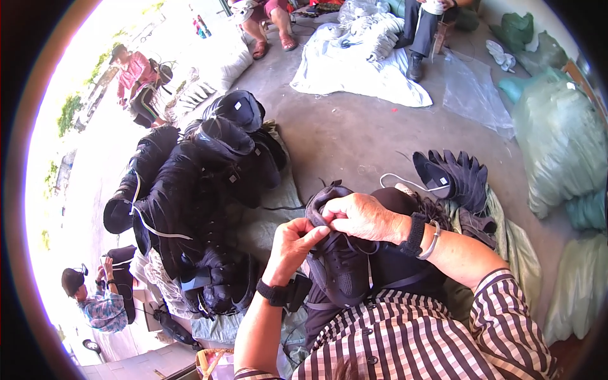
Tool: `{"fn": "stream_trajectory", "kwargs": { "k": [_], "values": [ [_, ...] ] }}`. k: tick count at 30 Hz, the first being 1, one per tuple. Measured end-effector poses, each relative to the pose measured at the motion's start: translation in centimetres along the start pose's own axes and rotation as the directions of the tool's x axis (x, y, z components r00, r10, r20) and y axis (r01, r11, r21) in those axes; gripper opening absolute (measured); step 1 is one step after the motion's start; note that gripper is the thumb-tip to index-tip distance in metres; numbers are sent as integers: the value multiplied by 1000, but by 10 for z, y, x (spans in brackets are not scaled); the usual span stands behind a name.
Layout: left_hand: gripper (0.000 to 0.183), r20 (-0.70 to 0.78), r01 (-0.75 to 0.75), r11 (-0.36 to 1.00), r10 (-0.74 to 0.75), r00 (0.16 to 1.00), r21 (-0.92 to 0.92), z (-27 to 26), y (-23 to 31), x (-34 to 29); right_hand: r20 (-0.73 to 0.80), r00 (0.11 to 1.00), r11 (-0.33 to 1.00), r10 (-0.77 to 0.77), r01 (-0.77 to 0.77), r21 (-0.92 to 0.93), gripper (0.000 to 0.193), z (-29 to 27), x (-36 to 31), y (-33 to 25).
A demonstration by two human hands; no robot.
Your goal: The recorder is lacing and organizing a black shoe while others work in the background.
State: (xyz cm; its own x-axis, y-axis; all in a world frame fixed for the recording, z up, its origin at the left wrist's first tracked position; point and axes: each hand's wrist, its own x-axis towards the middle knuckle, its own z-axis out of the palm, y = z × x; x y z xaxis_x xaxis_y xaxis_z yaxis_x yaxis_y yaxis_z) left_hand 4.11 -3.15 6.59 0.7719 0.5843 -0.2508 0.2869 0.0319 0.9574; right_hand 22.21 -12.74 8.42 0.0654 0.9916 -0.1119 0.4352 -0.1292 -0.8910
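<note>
A dark sneaker with dark laces rests on my lap, its toe pointing toward me. My left hand is closed at the left side of the shoe's opening, thumb and forefinger pinched together. Across from it, my right hand is closed over the opening, and its fingertips meet the left thumb there. Whether a lace end lies between the fingertips is too small to make out. Both wrists carry dark bands.
Dark shoe uppers in stacks stand to my left, tied with white cord. A smaller stack lies at right on pale sacking. Large green sacks line the right side. Several people sit around; a white sheet lies ahead.
</note>
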Motion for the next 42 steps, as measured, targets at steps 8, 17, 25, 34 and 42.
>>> {"fn": "stream_trajectory", "kwargs": {
  "k": [8,17,25,34,42],
  "values": [
    [30,60,106,978,-97,994,-179,-8,6,-6,-59,883,659,-466,302,-689,4,-24,-9,16],
    [20,-12,79,913,-91,996,-400,5,0,-25,-361,931,810,-54,-171,-561,7,-75,-55,110],
    [17,-5,-13,864,12,1000,-504,4,-20,-30,-223,916,837,-334,178,-518,19,-33,-45,59],
    [37,-181,-22,937,-44,983,-348,-50,-13,-19,-127,929,869,-348,269,-415,35,-12,-43,21],
    [45,195,136,990,-140,971,33,-67,48,14,-86,923,927,-375,370,-63,55,-4,-39,4]
  ]
}}
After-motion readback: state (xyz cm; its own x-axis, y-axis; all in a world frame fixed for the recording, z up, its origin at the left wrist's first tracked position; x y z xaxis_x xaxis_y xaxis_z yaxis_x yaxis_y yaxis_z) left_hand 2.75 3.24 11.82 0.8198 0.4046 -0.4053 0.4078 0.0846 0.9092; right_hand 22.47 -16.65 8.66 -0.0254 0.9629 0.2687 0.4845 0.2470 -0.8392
